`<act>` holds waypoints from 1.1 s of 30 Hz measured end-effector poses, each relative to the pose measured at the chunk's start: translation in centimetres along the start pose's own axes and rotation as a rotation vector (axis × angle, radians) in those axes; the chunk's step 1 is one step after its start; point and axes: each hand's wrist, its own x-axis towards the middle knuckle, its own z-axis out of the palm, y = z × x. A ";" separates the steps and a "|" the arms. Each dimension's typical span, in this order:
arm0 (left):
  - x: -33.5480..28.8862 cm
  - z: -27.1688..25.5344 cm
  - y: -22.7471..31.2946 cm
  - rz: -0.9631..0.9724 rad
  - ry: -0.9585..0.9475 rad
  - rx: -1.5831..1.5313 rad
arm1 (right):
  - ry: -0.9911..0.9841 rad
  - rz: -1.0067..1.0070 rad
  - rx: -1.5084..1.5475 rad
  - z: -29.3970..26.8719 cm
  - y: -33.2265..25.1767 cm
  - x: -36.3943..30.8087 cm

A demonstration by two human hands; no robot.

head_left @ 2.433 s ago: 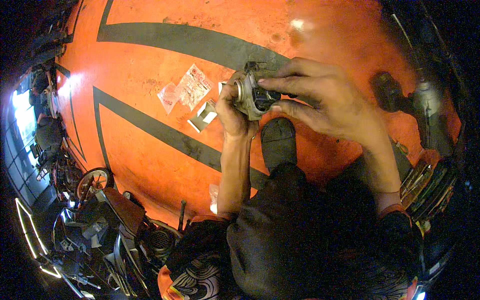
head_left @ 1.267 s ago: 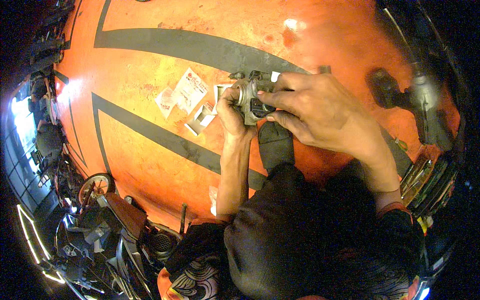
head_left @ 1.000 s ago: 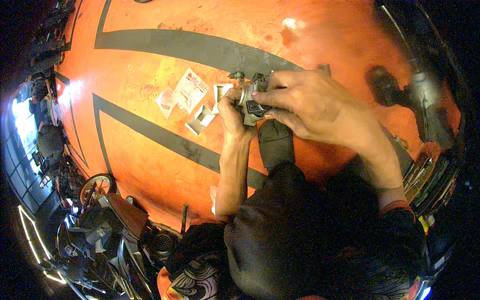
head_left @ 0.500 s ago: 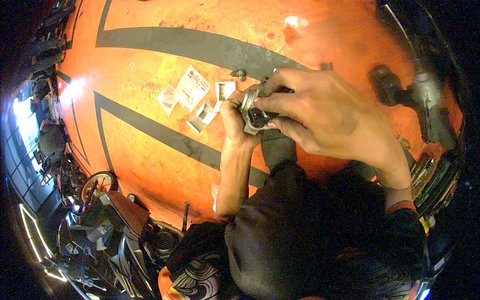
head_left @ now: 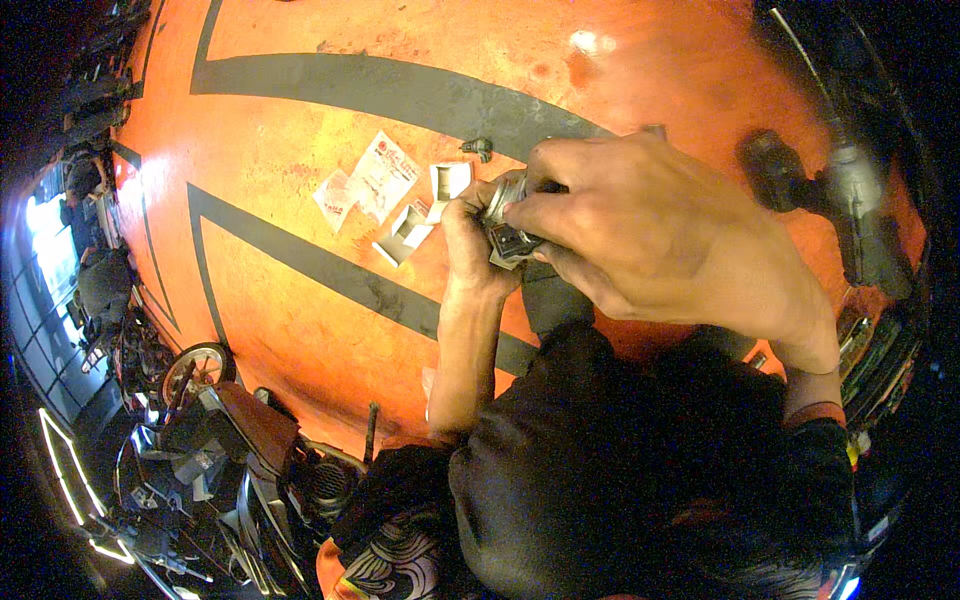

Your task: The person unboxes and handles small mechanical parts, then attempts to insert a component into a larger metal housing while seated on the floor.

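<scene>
In front of me, above the floor, a silver metal part with a black cap, shaped like a small throttle body, sits in my left hand. The left fingers close round its far side, mostly hidden behind it. My right hand reaches over from the right, its thumb and fingers pinched against the part's black side. The back of that hand covers some of the part. On the floor just beyond lies a small dark fitting, apart from both hands.
Opened white cartons and clear printed plastic bags lie on the orange floor with grey stripes. A motorcycle stands at lower left. Dark machinery with a metal tube is at right, above stacked items.
My right hand has turned slightly over the part, with its wrist a little lower and further right. The part's black side has tilted a little. My left hand has barely moved.
</scene>
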 end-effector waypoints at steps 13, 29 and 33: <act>0.6 -1.0 -0.4 0.040 0.157 -0.009 | 0.000 0.032 0.025 1.5 0.9 0.1; 0.2 1.3 0.8 -0.057 0.211 0.011 | -0.038 0.042 0.088 0.4 1.6 0.5; -0.2 2.0 1.1 -0.054 0.267 0.000 | -0.020 0.022 0.125 0.2 1.4 0.7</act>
